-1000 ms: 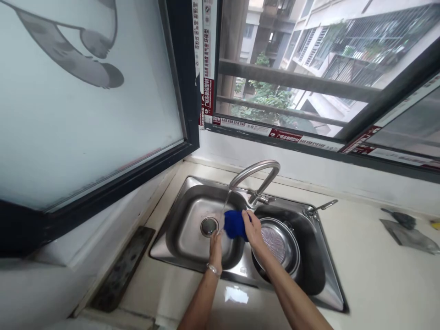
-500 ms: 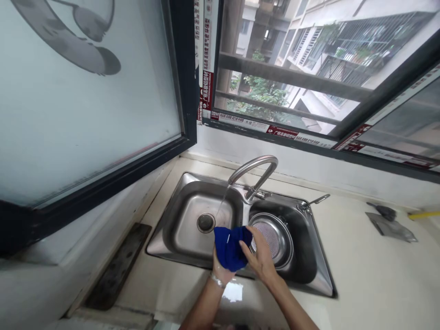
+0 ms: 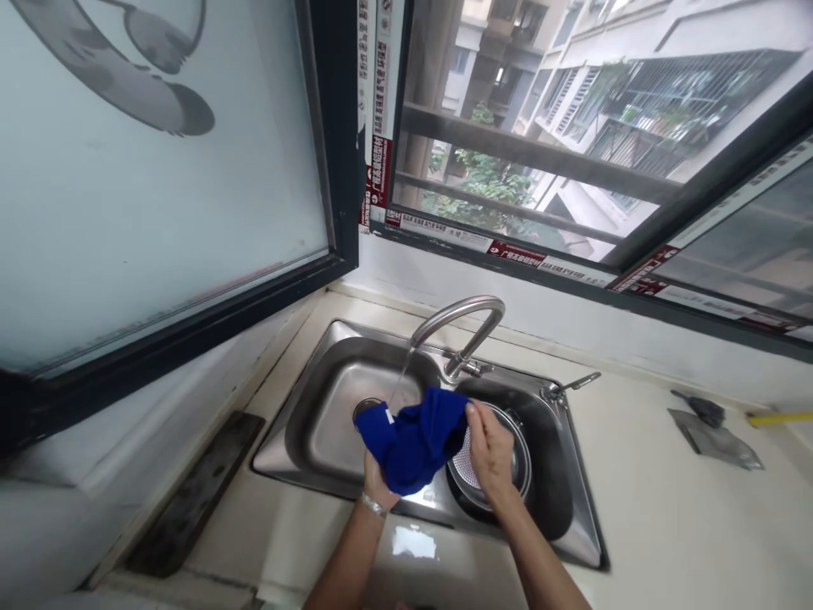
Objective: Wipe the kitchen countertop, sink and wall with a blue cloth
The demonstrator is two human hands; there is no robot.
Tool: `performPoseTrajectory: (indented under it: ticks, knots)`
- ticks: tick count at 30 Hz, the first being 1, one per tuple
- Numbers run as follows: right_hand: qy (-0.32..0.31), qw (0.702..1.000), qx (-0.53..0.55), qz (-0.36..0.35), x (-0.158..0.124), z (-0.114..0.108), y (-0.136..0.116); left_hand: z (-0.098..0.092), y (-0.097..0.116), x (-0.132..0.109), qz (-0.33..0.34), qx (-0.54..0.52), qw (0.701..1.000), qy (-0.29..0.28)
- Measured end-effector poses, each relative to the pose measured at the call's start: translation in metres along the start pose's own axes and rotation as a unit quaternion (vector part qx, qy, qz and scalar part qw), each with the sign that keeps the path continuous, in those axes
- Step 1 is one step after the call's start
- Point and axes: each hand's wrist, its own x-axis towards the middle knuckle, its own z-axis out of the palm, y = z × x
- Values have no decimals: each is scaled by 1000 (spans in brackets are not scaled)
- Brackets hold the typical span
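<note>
The left hand (image 3: pixel 378 486) supports a blue cloth (image 3: pixel 412 449); the right hand (image 3: pixel 493 447) pinches its edge, a running faucet (image 3: pixel 458 310) beyond both.

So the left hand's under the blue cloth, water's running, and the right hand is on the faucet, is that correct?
The right hand isn't on the faucet: the head view shows it pinching the blue cloth. The rest is correct.
</note>
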Motion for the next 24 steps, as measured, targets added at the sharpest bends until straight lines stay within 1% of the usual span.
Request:
performPoseTrajectory:
  ticks: [2,3,5,7,8,10,12,14,15,16,17,19,21,23,24]
  knots:
    - [26,995,63,78,11,-9,4,-11,-1,3,3,-27,1000,1]
    - [32,987,112,113,17,-10,9,-16,-1,3,3,-42,999,10]
    - [40,956,223,189,25,-6,26,-20,2,0,5,-67,997,46]
    - [40,914,295,274,28,4,45,-16,7,-6,11,-82,994,67]
    - [27,896,313,313,27,9,53,-12,9,-8,16,-80,994,67]
    - [-36,863,334,377,22,20,62,-2,13,-12,28,-64,996,50]
    - [-123,821,357,428,14,29,63,7,15,-13,35,-39,998,22]
    - [-181,774,387,468,6,34,57,12,16,-10,32,-12,999,1]
    - [-196,756,402,478,3,37,54,12,17,-8,27,1,1000,-6]
    - [-206,745,415,480,1,39,51,12,19,-5,19,10,1000,-13]
    - [-216,742,425,471,0,40,49,12,21,-3,11,15,1000,-18]
    - [-236,757,437,425,3,43,47,9,31,0,9,4,1000,-9]
    - [-241,776,446,376,13,45,50,6,44,0,39,-22,998,36]
    - [-231,779,462,355,26,45,53,1,59,-2,81,-42,992,91]
    - [-224,776,472,353,34,45,54,-1,66,-4,95,-45,989,104]
